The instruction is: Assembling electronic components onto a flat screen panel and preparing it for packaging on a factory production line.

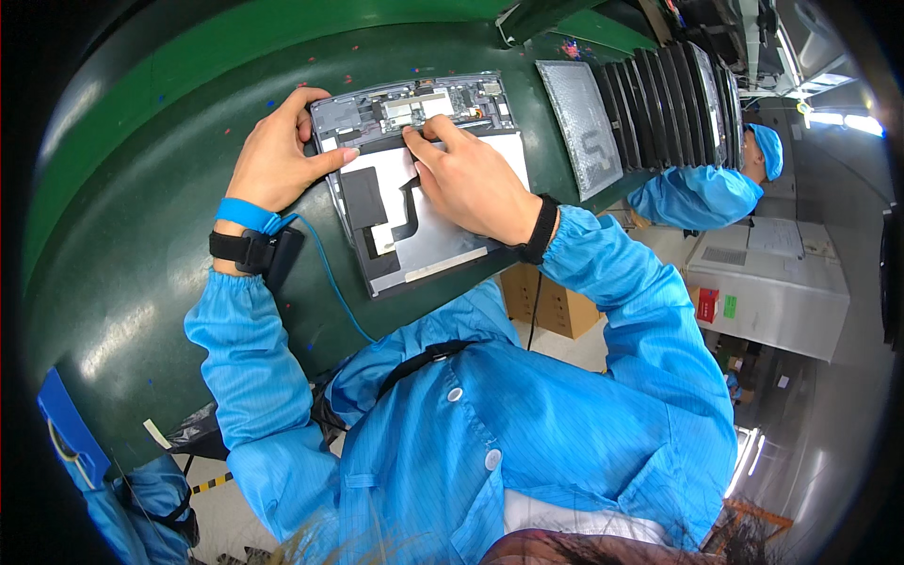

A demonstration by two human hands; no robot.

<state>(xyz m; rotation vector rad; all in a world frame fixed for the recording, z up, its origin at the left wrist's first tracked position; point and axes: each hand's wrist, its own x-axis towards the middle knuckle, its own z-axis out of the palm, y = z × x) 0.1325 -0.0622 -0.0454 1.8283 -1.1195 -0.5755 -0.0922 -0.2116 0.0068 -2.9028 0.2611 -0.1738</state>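
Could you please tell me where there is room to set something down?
The green bench is mostly bare left of the left hand. A narrow strip separates the opened device from the bubble-wrap packet; dark panels crowd the right.

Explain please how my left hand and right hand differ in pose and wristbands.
The left hand spans the left edge of the opened device, its thumb spread; the right hand reaches over the middle, fingers bent near the circuit strip.
The left hand has a blue band with a cord and a black strap; the right hand has only a dark band.
Both hands are bare and touch the device.
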